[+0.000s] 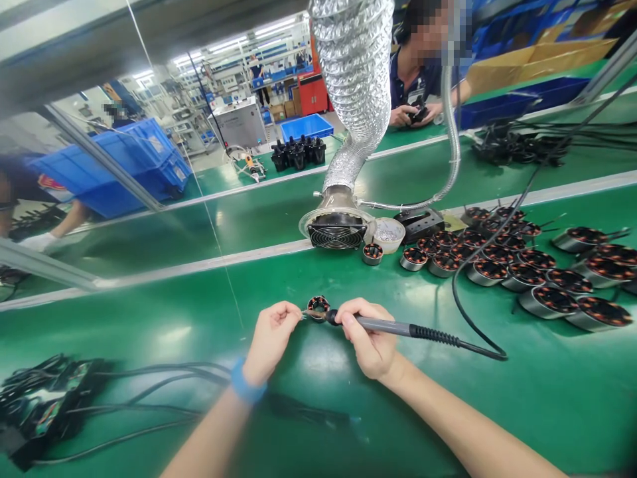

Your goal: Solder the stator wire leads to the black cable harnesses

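The green workbench (149, 305) is stretching beneath a foil exhaust duct (353, 66), its mouth opening nearby, likely for drawing off fumes. Your left hand (269, 342) is pinching narrowly while your right hand (371, 344) is gripping, seemingly for fine control, a soldering iron (393, 326); between them the copper-wound stator (324, 304) is resting on the bench, beside the thin wire ends (303, 317) your left fingertips are holding.

Both hands bent inward, fingertips near each other.
The left hand (271, 337) pinches thumb against fingers; the right hand (372, 342) curls in a closed grip, thumb forward. The left forearm (212, 431) and right forearm (452, 415) slant inward from below.
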{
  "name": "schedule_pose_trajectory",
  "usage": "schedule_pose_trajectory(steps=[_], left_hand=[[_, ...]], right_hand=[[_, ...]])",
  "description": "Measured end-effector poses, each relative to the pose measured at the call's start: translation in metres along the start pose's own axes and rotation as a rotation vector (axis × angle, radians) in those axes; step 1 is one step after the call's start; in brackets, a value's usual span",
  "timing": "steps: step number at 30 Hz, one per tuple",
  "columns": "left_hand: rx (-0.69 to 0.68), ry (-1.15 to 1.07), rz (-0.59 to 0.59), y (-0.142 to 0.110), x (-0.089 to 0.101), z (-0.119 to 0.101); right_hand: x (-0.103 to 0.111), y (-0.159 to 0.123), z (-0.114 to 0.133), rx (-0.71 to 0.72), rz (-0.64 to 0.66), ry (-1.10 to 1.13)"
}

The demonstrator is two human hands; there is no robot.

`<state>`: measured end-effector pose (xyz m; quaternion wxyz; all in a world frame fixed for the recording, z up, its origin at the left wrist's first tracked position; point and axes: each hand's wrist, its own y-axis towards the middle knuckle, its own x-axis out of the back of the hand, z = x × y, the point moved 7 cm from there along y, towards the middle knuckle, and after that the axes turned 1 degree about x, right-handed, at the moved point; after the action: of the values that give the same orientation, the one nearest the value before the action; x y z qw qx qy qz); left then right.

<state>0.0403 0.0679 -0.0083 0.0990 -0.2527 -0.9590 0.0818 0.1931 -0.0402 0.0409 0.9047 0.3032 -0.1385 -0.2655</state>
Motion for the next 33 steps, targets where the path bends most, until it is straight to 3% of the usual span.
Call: schedule_pose_trajectory(steps=[7,12,20,28,33], left_hand=[[0.007,-0.024,0.009,0.0,-0.002,-0.001],[-0.001,-0.023,0.006,-0.001,-0.001,-0.003],[0.002,-0.025,0.011,0.0,-0.001,-0.001],[0.01,-0.016,0.002,0.0,-0.001,-0.003],[0.009,-0.009,0.002,0.001,-0.001,-0.002]], right_hand=[[-0.003,-0.002,-0.006,-0.076,0.001,0.052],[0.004,-0.007,-0.019,-0.183,-0.117,0.128],[0.01,-0.006,-0.019,-0.174,-0.196,0.164],[0.012,-0.006,-0.018,-0.147,-0.199,0.014],[-0.001,0.002,-0.012,-0.077,-0.058,-0.196]])
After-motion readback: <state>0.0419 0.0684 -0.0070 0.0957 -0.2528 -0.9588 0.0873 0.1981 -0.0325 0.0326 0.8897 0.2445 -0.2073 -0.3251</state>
